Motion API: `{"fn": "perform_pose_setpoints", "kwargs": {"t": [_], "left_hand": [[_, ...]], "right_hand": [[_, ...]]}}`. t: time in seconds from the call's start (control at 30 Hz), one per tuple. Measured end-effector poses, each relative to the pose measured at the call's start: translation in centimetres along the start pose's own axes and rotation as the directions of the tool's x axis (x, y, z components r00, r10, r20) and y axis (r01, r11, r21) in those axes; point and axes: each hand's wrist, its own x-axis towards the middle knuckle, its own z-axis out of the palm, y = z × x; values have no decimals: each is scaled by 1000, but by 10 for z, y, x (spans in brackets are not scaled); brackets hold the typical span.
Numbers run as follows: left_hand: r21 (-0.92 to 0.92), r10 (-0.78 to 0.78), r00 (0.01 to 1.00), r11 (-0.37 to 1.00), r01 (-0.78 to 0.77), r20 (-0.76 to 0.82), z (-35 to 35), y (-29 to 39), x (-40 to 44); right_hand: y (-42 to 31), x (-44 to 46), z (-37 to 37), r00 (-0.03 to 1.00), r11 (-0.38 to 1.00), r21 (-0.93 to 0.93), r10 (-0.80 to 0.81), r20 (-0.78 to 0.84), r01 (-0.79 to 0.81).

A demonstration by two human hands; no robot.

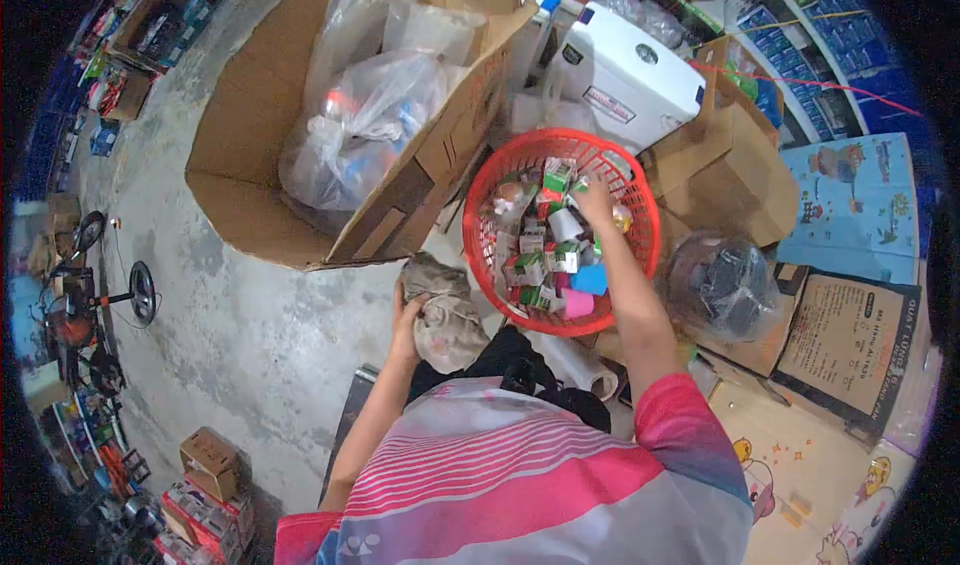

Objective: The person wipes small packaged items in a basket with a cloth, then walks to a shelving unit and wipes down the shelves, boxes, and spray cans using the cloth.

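Observation:
My left hand [406,323] is closed on a crumpled greyish-beige cloth [448,317], held over my lap beside the basket. Inside the round red plastic basket [478,265] is my right hand [594,203], reaching down among the contents near the far right side. Its fingers look bent together beside a small green-and-white box [557,177]; what they grip is hidden. Several similar small boxes lie jumbled in the basket. Among them are a white cup [565,225], a blue cup [590,280] and a pink cup [577,303].
A large open cardboard box [240,185] holding clear plastic bags [370,125] stands left of the basket. Behind it is a white container [630,75]. On the right are a brown carton [725,165], a plastic-wrapped black item [722,285] and a labelled carton [845,350].

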Motion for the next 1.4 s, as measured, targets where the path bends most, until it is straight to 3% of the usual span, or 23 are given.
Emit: {"fn": "perform_pose_setpoints", "kwargs": {"t": [0.07,0.1,0.2,0.27,0.33,0.4,0.47,0.53,0.6,0.63,0.67,0.73,0.8,0.87,0.93,1.0,1.07,1.13,1.2,1.23,1.27,1.33,1.4], "left_hand": [[109,99,987,990,-85,-129,-10,1,-6],[188,143,986,974,-125,-87,-22,-2,-3],[266,173,966,957,-119,-190,-36,-3,-12],[292,192,963,947,-131,-190,-37,-1,-16],[267,212,957,951,-155,-197,-35,-1,-16],[308,193,963,943,-130,-186,-30,-1,-11],[401,168,975,911,-96,-148,-20,-3,-3],[397,138,987,913,-93,-86,1,-4,9],[415,177,983,892,-178,42,20,-5,19],[407,180,983,895,-184,48,32,-5,23],[384,176,980,902,-199,94,45,-4,24],[348,205,954,897,-272,217,74,-1,29],[340,232,930,883,-324,284,98,-2,31],[473,339,866,734,-487,367,119,-6,32],[462,318,855,736,-495,409,137,-4,22],[443,298,837,740,-506,459,147,-2,15],[405,298,778,719,-564,553,156,-1,12],[361,295,747,733,-577,595,168,6,5],[316,297,718,746,-586,629,179,13,-6],[313,290,735,764,-563,614,185,16,-11],[312,281,752,782,-539,596,189,17,-14],[312,266,750,788,-531,606,189,10,-17],[420,304,702,627,-657,644,189,2,-21]], "right_hand": [[16,26,32,998,998,-19,58,7,-58],[22,32,41,1000,1000,-6,5,3,-5],[43,48,73,999,998,62,-19,45,16],[52,55,90,988,965,259,-86,127,51],[42,49,85,994,972,223,-86,66,69],[29,40,70,999,933,358,36,-1,-33],[17,25,49,995,919,394,39,-89,-1],[5,8,30,992,564,825,123,-32,-44],[-30,-36,-15,991,202,970,45,128,-134],[-41,-54,-31,995,123,989,-57,87,-80],[-54,-74,-52,989,149,979,-25,146,-140],[-71,-107,-78,980,64,983,-95,175,-169],[-84,-132,-94,987,105,992,-134,87,-73],[-88,-154,-98,984,136,990,-176,1,23],[-86,-167,-104,984,232,965,-156,-90,125],[-82,-178,-115,987,208,971,-128,-95,121],[-73,-184,-128,969,373,913,-232,-81,166],[-64,-188,-135,958,415,880,-255,-133,233],[-59,-192,-144,936,488,845,-348,-43,220],[-58,-195,-148,947,533,825,-321,-8,188],[-58,-195,-153,947,536,823,-322,-10,191],[-63,-195,-162,920,496,800,-351,-171,338],[-65,-194,-167,943,446,843,-270,-194,301]]}}
